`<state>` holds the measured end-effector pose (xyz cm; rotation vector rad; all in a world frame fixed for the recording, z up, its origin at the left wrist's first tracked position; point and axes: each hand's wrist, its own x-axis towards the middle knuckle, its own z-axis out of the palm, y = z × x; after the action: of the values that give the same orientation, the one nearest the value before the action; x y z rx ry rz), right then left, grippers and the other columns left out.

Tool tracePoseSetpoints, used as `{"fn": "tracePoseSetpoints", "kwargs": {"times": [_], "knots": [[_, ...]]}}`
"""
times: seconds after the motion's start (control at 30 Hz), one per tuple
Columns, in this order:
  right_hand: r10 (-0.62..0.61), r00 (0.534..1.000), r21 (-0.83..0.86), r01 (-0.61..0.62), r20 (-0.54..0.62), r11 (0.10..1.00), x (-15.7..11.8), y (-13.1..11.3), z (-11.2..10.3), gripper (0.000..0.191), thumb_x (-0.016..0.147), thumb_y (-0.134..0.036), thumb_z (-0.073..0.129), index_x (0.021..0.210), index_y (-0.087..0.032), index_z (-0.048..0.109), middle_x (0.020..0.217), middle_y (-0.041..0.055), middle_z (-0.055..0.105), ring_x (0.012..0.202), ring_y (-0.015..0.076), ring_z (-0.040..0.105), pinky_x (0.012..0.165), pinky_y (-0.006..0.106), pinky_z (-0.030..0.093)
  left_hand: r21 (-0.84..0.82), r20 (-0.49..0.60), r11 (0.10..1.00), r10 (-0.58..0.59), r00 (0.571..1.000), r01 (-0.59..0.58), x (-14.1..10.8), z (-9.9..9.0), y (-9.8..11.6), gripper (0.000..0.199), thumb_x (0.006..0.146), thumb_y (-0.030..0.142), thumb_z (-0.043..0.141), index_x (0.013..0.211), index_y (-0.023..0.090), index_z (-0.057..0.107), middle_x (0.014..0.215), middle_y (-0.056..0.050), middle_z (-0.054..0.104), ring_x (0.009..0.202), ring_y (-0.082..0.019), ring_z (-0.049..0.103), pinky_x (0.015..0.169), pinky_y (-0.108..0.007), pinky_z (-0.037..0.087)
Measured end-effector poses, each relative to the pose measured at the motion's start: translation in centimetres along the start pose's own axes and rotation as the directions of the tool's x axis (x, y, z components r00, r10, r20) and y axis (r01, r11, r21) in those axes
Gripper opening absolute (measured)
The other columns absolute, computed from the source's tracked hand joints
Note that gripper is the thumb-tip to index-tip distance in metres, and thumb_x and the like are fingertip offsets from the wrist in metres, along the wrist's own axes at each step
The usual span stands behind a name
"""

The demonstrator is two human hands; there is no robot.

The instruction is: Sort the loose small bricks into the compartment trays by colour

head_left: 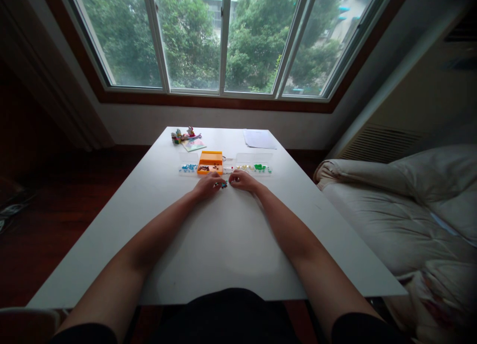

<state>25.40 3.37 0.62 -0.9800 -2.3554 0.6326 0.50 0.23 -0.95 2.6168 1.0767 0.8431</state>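
Observation:
My left hand is closed on a small dark and teal piece at the middle of the white table. Close by on the right, my right hand has its fingers curled; what they hold, if anything, is too small to name. Just beyond the hands stands an open orange box with small dark red pieces. Clear trays flank it, with blue pieces on the left, and pale yellow pieces and green pieces on the right.
Small colourful figures and a printed card lie at the table's back left. White paper sheets lie at the back right. A pale couch stands right of the table, below a window.

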Motion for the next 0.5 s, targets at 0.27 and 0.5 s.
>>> {"fn": "tracePoseSetpoints", "kwargs": {"times": [0.27, 0.5], "knots": [[0.266, 0.867, 0.188, -0.203, -0.422, 0.961, -0.2, 2.7, 0.1, 0.022, 0.076, -0.029, 0.062, 0.093, -0.018, 0.070, 0.075, 0.0001, 0.065, 0.069, 0.0158, 0.056, 0.068, 0.027, 0.044, 0.024, 0.062, 1.000, 0.015, 0.998, -0.016, 0.0, -0.1, 0.4, 0.022, 0.094, 0.029, 0.061, 0.105, 0.028, 0.080, 0.101, -0.009, 0.066, 0.096, -0.022, 0.060, 0.088, -0.035, 0.048], [0.425, 0.501, 0.268, -0.357, -0.754, 0.895, -0.9, 4.7, -2.1, 0.029, 0.082, -0.033, 0.055, 0.103, -0.018, 0.067, 0.083, 0.0055, 0.069, 0.074, 0.0200, 0.061, 0.072, 0.029, 0.048, -0.046, 0.031, 0.999, -0.010, 0.999, 0.011, -0.3, -0.8, -0.1, 0.015, 0.090, 0.029, 0.064, 0.090, 0.023, 0.077, 0.099, -0.008, 0.068, 0.098, -0.023, 0.061, 0.089, -0.034, 0.048]]}}
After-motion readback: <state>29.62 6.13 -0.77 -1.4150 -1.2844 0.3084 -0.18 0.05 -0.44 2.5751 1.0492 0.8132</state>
